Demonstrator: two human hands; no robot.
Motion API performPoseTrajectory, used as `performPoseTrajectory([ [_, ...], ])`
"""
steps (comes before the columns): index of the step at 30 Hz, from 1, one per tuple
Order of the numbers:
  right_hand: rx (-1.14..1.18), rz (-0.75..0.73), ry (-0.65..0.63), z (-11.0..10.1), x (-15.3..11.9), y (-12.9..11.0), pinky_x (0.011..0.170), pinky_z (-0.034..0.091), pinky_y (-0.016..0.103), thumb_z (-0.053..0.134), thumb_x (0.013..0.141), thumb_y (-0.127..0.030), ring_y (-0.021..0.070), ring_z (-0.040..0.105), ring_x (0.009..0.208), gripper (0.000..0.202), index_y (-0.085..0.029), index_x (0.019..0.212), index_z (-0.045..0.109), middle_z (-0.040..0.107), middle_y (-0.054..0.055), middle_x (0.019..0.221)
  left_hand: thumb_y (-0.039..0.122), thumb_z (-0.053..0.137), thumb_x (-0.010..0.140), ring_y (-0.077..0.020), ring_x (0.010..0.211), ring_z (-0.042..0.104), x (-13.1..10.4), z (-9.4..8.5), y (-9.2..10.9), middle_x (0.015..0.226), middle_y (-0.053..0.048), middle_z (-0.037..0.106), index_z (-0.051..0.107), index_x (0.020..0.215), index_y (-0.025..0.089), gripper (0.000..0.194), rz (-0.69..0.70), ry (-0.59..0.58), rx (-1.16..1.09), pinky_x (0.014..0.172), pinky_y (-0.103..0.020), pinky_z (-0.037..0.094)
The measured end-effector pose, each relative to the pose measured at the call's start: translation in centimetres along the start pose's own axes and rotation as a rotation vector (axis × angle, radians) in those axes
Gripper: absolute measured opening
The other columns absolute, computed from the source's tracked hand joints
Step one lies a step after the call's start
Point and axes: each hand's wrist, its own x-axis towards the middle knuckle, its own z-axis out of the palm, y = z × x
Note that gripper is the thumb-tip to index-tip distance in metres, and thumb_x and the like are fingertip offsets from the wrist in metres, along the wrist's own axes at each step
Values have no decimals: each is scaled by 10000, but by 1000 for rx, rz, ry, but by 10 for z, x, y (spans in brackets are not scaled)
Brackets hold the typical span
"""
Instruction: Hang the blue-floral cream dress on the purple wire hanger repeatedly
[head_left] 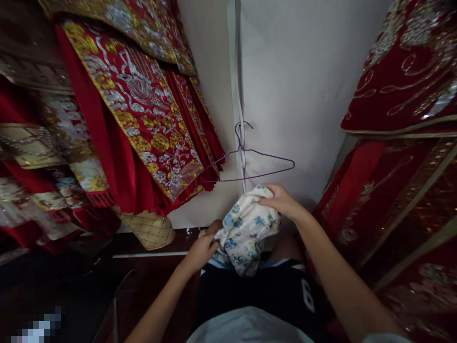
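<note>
Just below the thin purple wire hanger (240,148), a crumpled, soft white cloth printed with blue and green flowers (250,226) is gathered between the person's two hands. Lower than the hanger and towards its left end, the left hand (203,248) grips the near left edge of the cloth, fingers curled over the fabric. Close under the hanger's right half, the right hand (281,200) pinches the upper right part of the bundle, its fingers closed on a fold. Neither hand touches the hanger, which hangs by its hook at a pale flat strip (233,57) running up the plain grey wall (303,71) behind it. Left of the hanger, its lower hem near the left end of the wire, hangs a pleated red skirt embroidered in gold and silver (139,105); below that lies a cream quilted fabric piece (152,229). Well to the hanger's right is a dark red garment with silver beadwork (410,81). Beneath the hanger and the cloth are the wearer's black shorts with a white numeral (257,295).
</note>
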Motion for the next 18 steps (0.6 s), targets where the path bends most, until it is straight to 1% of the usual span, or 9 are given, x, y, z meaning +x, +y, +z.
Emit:
performPoseTrajectory([
  [2,-133,-99,135,0,33,2,666,437,262,658,607,-237,183,574,725,178,-166,770,654,655,9,742,252,544,837,-188,698,566,4,-20,-4,729,-37,643,654,794,169,144,-6,65,7,700,-273,409],
  [4,-261,-147,261,1,64,8,727,447,279,651,631,-237,199,589,779,184,-167,801,648,674,28,789,300,528,874,-173,699,541,7,-36,0,731,-17,616,631,792,167,188,6,53,-16,687,-259,396],
  [6,-322,-103,314,0,87,20,769,455,290,676,644,-246,200,598,808,222,-158,845,644,692,49,845,398,537,897,-150,669,494,7,-47,7,695,11,560,608,761,164,280,4,-53,-49,643,-238,376],
  [8,-306,-24,253,-3,100,33,779,460,287,715,637,-255,189,602,806,283,-146,888,643,704,58,876,479,579,879,-133,631,457,4,-52,16,648,28,513,595,708,163,360,8,-202,-47,603,-225,357],
  [10,-266,12,148,-7,102,47,769,460,271,721,640,-249,174,602,789,285,-144,895,651,712,43,861,496,643,838,-132,615,454,0,-55,24,630,29,517,612,696,167,359,54,-269,-10,591,-224,357],
  [11,-250,8,109,-10,100,53,757,458,262,706,656,-248,167,600,775,251,-147,880,658,713,31,841,488,667,823,-135,609,459,-2,-56,27,630,26,530,623,698,172,342,88,-254,12,590,-226,360],
  [14,-237,1,83,-20,86,64,673,439,247,642,700,-274,153,571,682,136,-154,758,665,682,4,716,464,688,816,-136,556,448,-2,-66,32,574,19,518,599,601,191,358,169,-155,80,584,-238,351],
  [16,-244,6,92,-28,74,65,613,412,243,631,698,-305,144,535,618,150,-156,686,649,641,-7,636,451,701,808,-150,548,453,3,-77,32,531,10,504,581,538,205,385,166,-75,141,607,-249,352],
  [18,-257,2,107,-37,64,61,575,389,239,637,684,-329,137,512,586,172,-158,659,641,610,-14,595,428,723,789,-189,629,517,12,-89,33,588,-17,580,644,592,225,293,133,42,177,679,-265,376],
])
